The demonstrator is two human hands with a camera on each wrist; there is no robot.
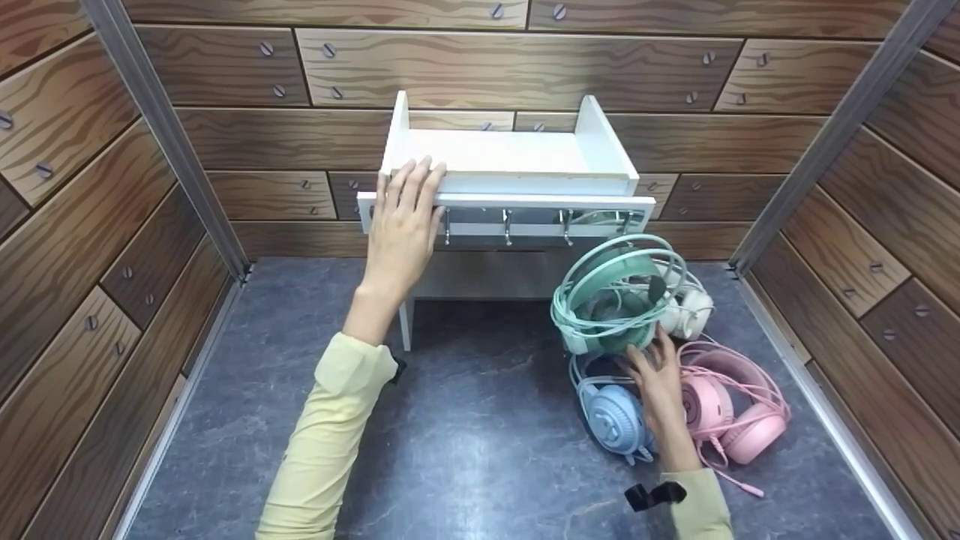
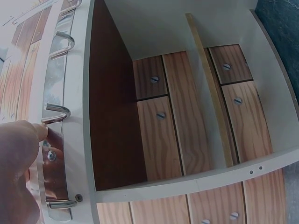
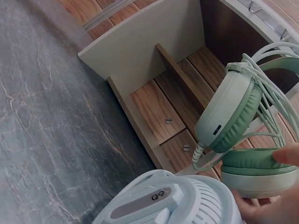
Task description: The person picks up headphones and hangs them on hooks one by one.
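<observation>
A white rack (image 1: 510,201) with a row of metal hooks (image 1: 507,225) along its front stands against the back wall. My left hand (image 1: 401,232) rests on its left end, fingers stretched over the top edge; in the left wrist view the thumb touches the metal strip beside a hook (image 2: 57,112). My right hand (image 1: 660,375) holds a green headset (image 1: 611,300) by one ear cup, thumb on the cushion (image 3: 252,157). Its cable is bundled around it. The headset is in front of the rack's right end; whether its headband touches a hook I cannot tell.
Below the right hand lies a blue headset (image 1: 616,420), close on its left. A pink headset (image 1: 754,431) lies right of the hand, its cable and microphone trailing forward. Behind the green one is a white headset (image 1: 694,311). Wood-patterned walls (image 1: 862,225) enclose the dark floor (image 1: 465,420).
</observation>
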